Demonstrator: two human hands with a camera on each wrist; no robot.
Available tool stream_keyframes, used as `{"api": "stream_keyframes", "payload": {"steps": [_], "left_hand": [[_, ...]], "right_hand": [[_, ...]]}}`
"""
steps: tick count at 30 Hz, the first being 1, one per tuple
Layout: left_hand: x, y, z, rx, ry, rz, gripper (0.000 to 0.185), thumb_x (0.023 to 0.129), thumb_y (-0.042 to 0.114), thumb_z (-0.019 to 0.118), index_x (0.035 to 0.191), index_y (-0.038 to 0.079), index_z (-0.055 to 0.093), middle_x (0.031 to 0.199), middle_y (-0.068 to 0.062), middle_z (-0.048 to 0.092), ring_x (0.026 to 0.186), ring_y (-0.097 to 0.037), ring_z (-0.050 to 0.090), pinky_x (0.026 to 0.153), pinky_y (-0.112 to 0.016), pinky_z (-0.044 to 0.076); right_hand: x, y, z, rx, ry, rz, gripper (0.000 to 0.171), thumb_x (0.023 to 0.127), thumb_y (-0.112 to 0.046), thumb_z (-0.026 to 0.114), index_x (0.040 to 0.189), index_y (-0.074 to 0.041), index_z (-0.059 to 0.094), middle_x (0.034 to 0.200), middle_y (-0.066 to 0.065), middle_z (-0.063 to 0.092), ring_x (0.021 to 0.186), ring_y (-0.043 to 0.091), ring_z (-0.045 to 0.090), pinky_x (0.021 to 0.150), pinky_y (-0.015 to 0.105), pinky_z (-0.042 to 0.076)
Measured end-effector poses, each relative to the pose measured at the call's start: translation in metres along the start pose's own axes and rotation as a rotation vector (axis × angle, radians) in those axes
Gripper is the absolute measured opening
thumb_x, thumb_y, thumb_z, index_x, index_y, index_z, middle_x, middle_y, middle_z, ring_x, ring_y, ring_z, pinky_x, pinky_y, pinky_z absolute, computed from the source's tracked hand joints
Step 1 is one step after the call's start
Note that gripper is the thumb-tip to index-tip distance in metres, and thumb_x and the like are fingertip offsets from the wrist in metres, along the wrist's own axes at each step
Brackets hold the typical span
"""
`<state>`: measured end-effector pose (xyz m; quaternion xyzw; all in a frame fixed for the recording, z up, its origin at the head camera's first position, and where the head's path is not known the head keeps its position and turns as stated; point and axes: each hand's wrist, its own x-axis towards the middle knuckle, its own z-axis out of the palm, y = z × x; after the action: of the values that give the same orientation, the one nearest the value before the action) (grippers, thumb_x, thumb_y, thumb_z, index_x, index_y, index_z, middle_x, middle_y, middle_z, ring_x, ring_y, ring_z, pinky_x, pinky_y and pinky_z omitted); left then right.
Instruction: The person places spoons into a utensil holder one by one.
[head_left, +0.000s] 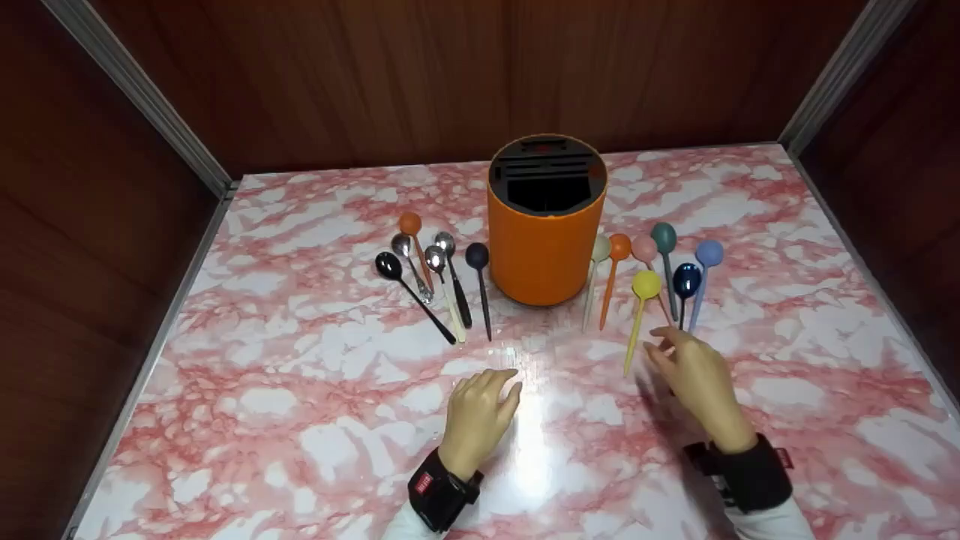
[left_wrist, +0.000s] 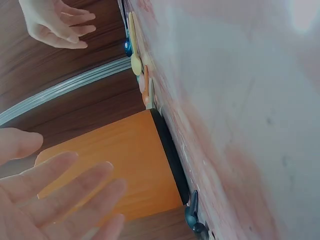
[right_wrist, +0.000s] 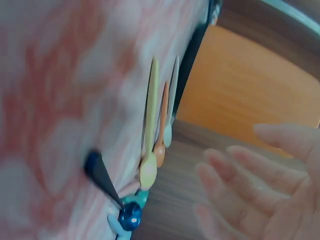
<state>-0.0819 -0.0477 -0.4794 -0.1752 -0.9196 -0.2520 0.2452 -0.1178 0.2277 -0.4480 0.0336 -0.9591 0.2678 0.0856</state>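
An orange round holder [head_left: 546, 240] with a black slotted top stands mid-table. Left of it lie several spoons, among them an orange one [head_left: 409, 223], a black one [head_left: 388, 265] and a navy one [head_left: 477, 256]. To the right lie more: yellow [head_left: 646, 283], dark blue [head_left: 686, 279], teal [head_left: 664, 236], light blue [head_left: 709, 253]. My left hand [head_left: 495, 390] hovers open in front of the holder, holding nothing. My right hand [head_left: 667, 349] is open with relaxed fingers just behind the handle ends of the yellow spoon [right_wrist: 150, 125] and dark blue spoon [right_wrist: 130, 216].
The pink marbled table [head_left: 300, 390] is boxed in by dark wood walls [head_left: 375, 75] at the back and both sides, with metal corner strips [head_left: 142, 90]. In the left wrist view the holder [left_wrist: 115, 165] sits beyond my fingers [left_wrist: 65, 195].
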Motion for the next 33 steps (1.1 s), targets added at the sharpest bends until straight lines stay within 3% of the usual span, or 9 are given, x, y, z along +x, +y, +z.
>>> {"api": "stream_keyframes", "payload": {"steps": [8, 14, 22, 26, 30, 33], "left_hand": [[-0.001, 0.001, 0.0, -0.014, 0.047, 0.011, 0.008, 0.081, 0.014, 0.066, 0.088, 0.011, 0.069, 0.07, 0.005, 0.065, 0.063, -0.009, 0.06, 0.056, -0.021, 0.045], [-0.002, 0.002, -0.001, -0.011, 0.032, -0.001, 0.008, 0.081, 0.016, 0.066, 0.087, 0.011, 0.069, 0.07, 0.005, 0.065, 0.062, -0.008, 0.06, 0.056, -0.021, 0.045], [-0.002, 0.004, -0.003, -0.004, 0.014, 0.003, 0.009, 0.081, 0.017, 0.066, 0.086, 0.012, 0.07, 0.07, 0.003, 0.066, 0.063, -0.01, 0.061, 0.056, -0.022, 0.046], [-0.002, 0.004, -0.004, -0.001, 0.006, 0.008, 0.009, 0.081, 0.018, 0.066, 0.086, 0.011, 0.07, 0.07, 0.003, 0.067, 0.063, -0.01, 0.061, 0.057, -0.023, 0.047], [-0.004, 0.004, -0.004, 0.013, -0.011, 0.012, 0.009, 0.082, 0.018, 0.065, 0.086, 0.012, 0.07, 0.071, 0.003, 0.067, 0.064, -0.01, 0.062, 0.058, -0.023, 0.047], [-0.006, 0.004, -0.005, 0.023, -0.021, 0.005, 0.01, 0.082, 0.019, 0.065, 0.087, 0.012, 0.07, 0.072, 0.003, 0.067, 0.065, -0.01, 0.062, 0.058, -0.023, 0.047]], "right_hand": [[0.03, 0.029, -0.018, -0.015, -0.038, 0.138, 0.027, 0.089, -0.016, 0.053, 0.102, 0.005, 0.063, 0.081, 0.023, 0.066, 0.069, 0.034, 0.061, 0.05, 0.034, 0.041], [0.051, 0.054, -0.02, -0.028, -0.04, 0.194, 0.026, 0.084, -0.013, 0.053, 0.099, 0.005, 0.065, 0.089, 0.029, 0.065, 0.077, 0.041, 0.061, 0.051, 0.038, 0.042], [0.07, 0.07, -0.013, -0.022, -0.196, 0.267, 0.031, 0.085, -0.02, 0.055, 0.096, 0.007, 0.065, 0.095, 0.029, 0.064, 0.079, 0.037, 0.06, 0.052, 0.03, 0.04], [0.075, 0.072, -0.01, -0.02, -0.221, 0.281, 0.027, 0.084, -0.019, 0.057, 0.087, 0.006, 0.064, 0.085, 0.025, 0.064, 0.074, 0.035, 0.059, 0.051, 0.029, 0.039], [0.079, 0.073, -0.009, -0.023, -0.236, 0.305, 0.023, 0.082, -0.018, 0.058, 0.071, 0.002, 0.06, 0.067, 0.012, 0.058, 0.062, 0.025, 0.053, 0.047, 0.028, 0.036], [0.08, 0.073, -0.008, -0.019, -0.259, 0.334, 0.021, 0.08, -0.018, 0.058, 0.069, 0.0, 0.057, 0.065, 0.007, 0.054, 0.062, 0.023, 0.051, 0.047, 0.029, 0.036]]}}
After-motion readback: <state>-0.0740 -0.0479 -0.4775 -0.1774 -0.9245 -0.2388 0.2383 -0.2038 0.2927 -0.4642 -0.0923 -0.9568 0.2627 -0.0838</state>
